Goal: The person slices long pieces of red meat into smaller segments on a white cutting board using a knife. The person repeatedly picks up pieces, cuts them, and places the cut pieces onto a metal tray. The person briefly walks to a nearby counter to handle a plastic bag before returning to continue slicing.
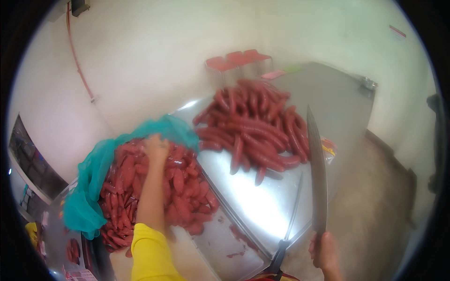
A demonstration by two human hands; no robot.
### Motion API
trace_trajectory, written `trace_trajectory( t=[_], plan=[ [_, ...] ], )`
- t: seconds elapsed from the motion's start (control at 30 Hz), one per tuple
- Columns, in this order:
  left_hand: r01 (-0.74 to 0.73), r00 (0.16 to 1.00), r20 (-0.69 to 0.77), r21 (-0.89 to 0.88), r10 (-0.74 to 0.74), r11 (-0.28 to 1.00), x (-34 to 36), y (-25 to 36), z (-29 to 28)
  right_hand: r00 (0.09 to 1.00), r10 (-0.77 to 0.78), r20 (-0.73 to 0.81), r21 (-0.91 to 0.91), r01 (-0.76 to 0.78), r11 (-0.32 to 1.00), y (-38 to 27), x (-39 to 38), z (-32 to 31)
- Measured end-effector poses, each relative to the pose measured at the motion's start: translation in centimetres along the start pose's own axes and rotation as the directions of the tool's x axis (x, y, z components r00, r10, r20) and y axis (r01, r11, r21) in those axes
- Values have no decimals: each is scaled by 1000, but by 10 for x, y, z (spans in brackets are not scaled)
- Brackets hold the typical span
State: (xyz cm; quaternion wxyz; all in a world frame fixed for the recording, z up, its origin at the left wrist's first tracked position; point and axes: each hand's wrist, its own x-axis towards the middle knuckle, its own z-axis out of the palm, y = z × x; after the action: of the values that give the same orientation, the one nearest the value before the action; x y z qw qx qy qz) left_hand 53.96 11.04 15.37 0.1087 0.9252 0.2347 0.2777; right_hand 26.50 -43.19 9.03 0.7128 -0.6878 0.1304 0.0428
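Observation:
My right hand (326, 253) is wrapped round the handle of a large knife (316, 173), its long blade pointing up. My left hand (157, 145) reaches to the far part of a heap of short red sausages (187, 187); its fingers are blurred, and I cannot see whether they grip one. Teal netting (91, 187) lies bunched along the left and far sides of this heap. Beyond, to the right, a pile of long, thick red sausages (262, 126) rests on the metal table (276, 201). A pale board (187, 248) lies beside my left forearm.
A thin rod with a black handle, like a sharpening steel (281, 250), leans against the table near the knife. Smeared red scraps (241, 236) mark the metal surface in front. Red stools (239, 58) stand by the far wall. Brown floor (361, 210) lies to the right.

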Motion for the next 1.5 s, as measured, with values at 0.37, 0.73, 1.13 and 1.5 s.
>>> trace_trajectory(
  t=[0.37,0.73,1.13,1.5],
  plan=[
    [-17,963,270,85,-6,996,-49,130,224,970,217,-107,-25,-220,975,23,139,-71],
    [251,963,151,-179,-225,951,-18,114,233,971,236,-43,-150,-240,959,17,197,-73],
    [608,794,508,-646,-335,462,-234,58,-16,965,187,185,-201,-149,968,1,170,-37],
    [417,805,534,-201,-257,887,-428,-134,-187,787,-18,617,-230,202,952,-4,24,89]
  ],
)
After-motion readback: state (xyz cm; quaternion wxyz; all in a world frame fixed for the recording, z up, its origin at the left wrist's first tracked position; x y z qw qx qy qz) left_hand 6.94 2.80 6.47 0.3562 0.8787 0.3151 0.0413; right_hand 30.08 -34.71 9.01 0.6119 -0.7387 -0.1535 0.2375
